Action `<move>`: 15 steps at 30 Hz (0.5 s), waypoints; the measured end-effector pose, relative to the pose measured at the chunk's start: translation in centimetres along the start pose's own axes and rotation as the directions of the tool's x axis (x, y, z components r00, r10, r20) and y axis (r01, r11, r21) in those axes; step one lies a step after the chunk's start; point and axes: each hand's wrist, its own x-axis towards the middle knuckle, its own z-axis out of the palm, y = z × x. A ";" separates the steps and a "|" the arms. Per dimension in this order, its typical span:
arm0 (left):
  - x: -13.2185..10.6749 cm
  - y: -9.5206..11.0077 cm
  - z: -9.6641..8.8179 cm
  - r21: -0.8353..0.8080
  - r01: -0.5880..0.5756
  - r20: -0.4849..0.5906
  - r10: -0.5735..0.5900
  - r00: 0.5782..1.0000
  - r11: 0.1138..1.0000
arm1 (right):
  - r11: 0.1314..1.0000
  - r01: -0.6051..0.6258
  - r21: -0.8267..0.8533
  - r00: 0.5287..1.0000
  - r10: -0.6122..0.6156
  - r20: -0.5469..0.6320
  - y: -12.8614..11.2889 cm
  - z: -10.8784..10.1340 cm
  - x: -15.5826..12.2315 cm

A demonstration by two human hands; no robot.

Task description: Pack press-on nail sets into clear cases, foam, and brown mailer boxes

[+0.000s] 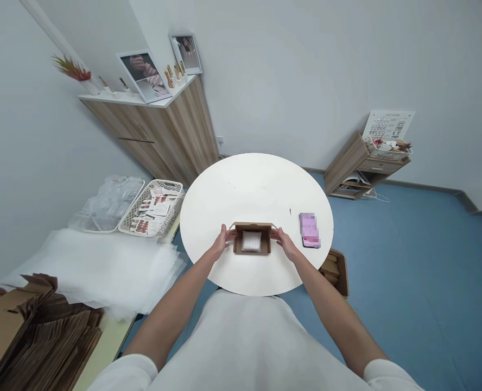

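A small open brown cardboard box [265, 247] stands on the round white table [257, 190], near its front edge. Inside the box lies a white wrapped packet [251, 241]. My left hand [223, 239] rests against the box's left side with its fingers on the wall. My right hand [282, 239] presses the box's right side in the same way. The box's back flap stands up behind the packet.
A phone [310, 229] lies on the table to the right of the box. At the left stand a white basket [153, 214] of small cards, clear plastic trays [106, 203], white foam sheets [98, 266] and a stack of flat cardboard [29, 331]. A carton [337, 270] sits on the floor.
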 end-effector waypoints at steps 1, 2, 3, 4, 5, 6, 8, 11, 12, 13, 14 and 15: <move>0.0 0.0 -0.1 0.006 0.010 0.003 -0.010 1.000 1.000 | 1.000 -0.013 -0.004 1.000 0.013 0.009 -0.1 -0.1 -0.2; 0.0 0.0 -0.2 0.016 0.018 0.001 -0.018 1.000 1.000 | 1.000 -0.029 -0.010 1.000 0.029 0.012 -0.2 -0.2 -0.4; 0.0 0.0 -0.2 0.029 0.022 -0.002 -0.022 1.000 0.999 | 0.999 -0.045 -0.018 0.999 0.045 0.015 -0.2 -0.3 -0.5; 0.0 -0.1 -0.2 0.042 0.022 -0.006 -0.022 1.000 0.999 | 0.998 -0.059 -0.030 0.998 0.060 0.018 -0.2 -0.4 -0.6; 0.0 -0.1 -0.1 0.056 0.021 -0.012 -0.020 1.000 0.998 | 0.997 -0.070 -0.045 0.997 0.071 0.018 -0.2 -0.5 -0.6; 0.0 -0.2 0.0 0.067 0.022 -0.018 -0.021 1.000 0.998 | 0.995 -0.077 -0.061 0.997 0.078 0.019 -0.1 -0.5 -0.6; -0.1 -0.4 0.3 0.076 0.028 -0.011 -0.028 1.000 0.997 | 0.992 -0.086 -0.094 0.996 0.088 0.019 0.4 -0.5 -0.5; -0.2 -1.3 0.7 0.105 0.005 0.004 -0.006 1.000 0.994 | 0.982 -0.093 -0.165 0.996 0.092 -0.015 1.6 -0.1 -0.3; -0.2 -1.7 0.8 0.141 0.000 -0.024 0.003 1.000 0.990 | 0.974 -0.101 -0.202 0.995 0.093 -0.045 2.1 0.1 -0.2; -0.2 -2.2 0.9 0.192 0.006 -0.073 0.008 0.997 0.981 | 0.963 -0.111 -0.244 0.992 0.093 -0.086 2.6 0.3 -0.2; -0.1 -2.6 1.0 0.248 0.023 -0.126 0.009 0.992 0.968 | 0.949 -0.123 -0.289 0.988 0.089 -0.129 3.2 0.4 -0.1; -0.1 -3.0 1.1 0.302 0.046 -0.173 0.007 0.985 0.952 | 0.934 -0.136 -0.331 0.982 0.082 -0.171 3.7 0.6 -0.1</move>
